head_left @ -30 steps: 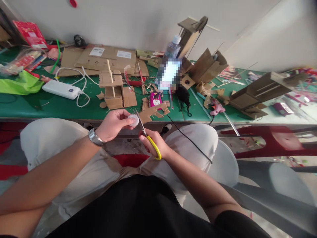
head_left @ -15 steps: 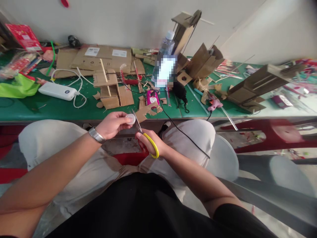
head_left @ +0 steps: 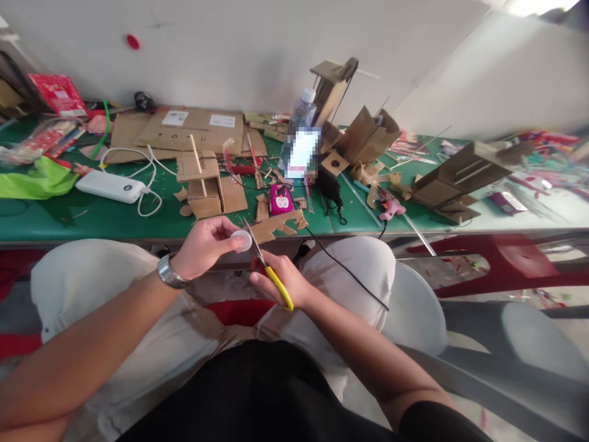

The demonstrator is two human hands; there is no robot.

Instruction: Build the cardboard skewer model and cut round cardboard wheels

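Note:
Between the thumb and fingers of my left hand (head_left: 205,245) is a small round whitish disc, perhaps a plastic cap (head_left: 241,240). My right hand (head_left: 281,279) grips a pair of yellow-handled scissors (head_left: 278,287). Their blades point up and left, right beside the disc's edge; whether they touch it I cannot tell. Both hands are over my lap, just in front of the table edge. A torn strip of cardboard (head_left: 280,226) lies on the table just beyond the blades.
On the green table (head_left: 115,226) stand a small cardboard box model (head_left: 205,199), a white power bank (head_left: 109,186), a pink power socket (head_left: 281,199) and a clear bottle (head_left: 301,113). A pink glue gun (head_left: 391,209) lies to the right. A black cable (head_left: 347,267) hangs across my knee.
The view has tilted up, so the table appears lower. The scissors have turned slightly in my right hand, and its thumb is now apart from the yellow handle. Both hands keep their hold.

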